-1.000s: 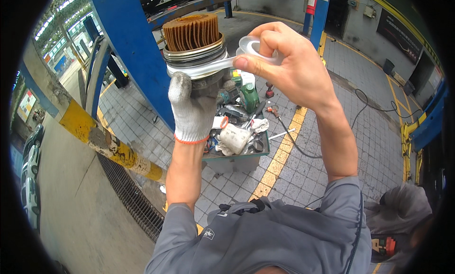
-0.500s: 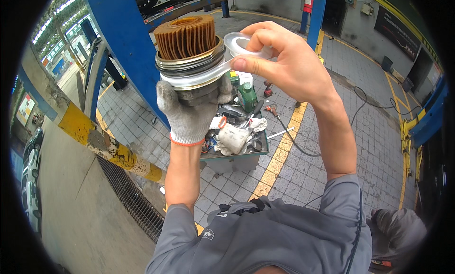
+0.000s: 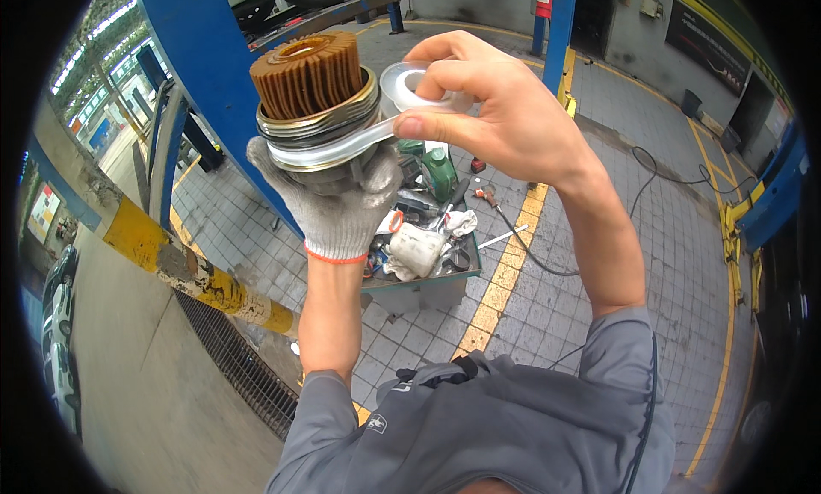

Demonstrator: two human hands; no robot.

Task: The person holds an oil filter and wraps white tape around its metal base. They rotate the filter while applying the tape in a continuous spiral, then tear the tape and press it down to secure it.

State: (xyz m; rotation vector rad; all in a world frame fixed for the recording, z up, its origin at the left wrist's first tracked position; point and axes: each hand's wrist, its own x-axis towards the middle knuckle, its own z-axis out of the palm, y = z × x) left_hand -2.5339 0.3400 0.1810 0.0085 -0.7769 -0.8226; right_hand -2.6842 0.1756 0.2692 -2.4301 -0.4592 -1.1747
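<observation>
My left hand (image 3: 342,199), in a white knit glove with an orange cuff, grips a filter cap (image 3: 338,182) from below. Out of the cap's top stands a brown pleated oil filter (image 3: 308,79), tilted a little to the left. White thread seal tape (image 3: 333,150) is wrapped around the cap's threads. A strip of it runs taut to the tape roll (image 3: 410,85) in my bare right hand (image 3: 505,109). My right index finger sits in the spool's hole and the thumb presses the strip beside the cap. The cap's far side is hidden.
Below my hands stands a tool cart (image 3: 419,293) heaped with rags, tools and a green bottle (image 3: 440,173). A blue lift post (image 3: 201,92) rises at the left, near a yellow-painted pole (image 3: 188,267). An air hose (image 3: 530,250) lies on the tiled floor.
Both hands have shifted left with the filter cap and the tape roll, and the cap has turned and tilted slightly. The grey-clothed shape at the lower right has gone out of view.
</observation>
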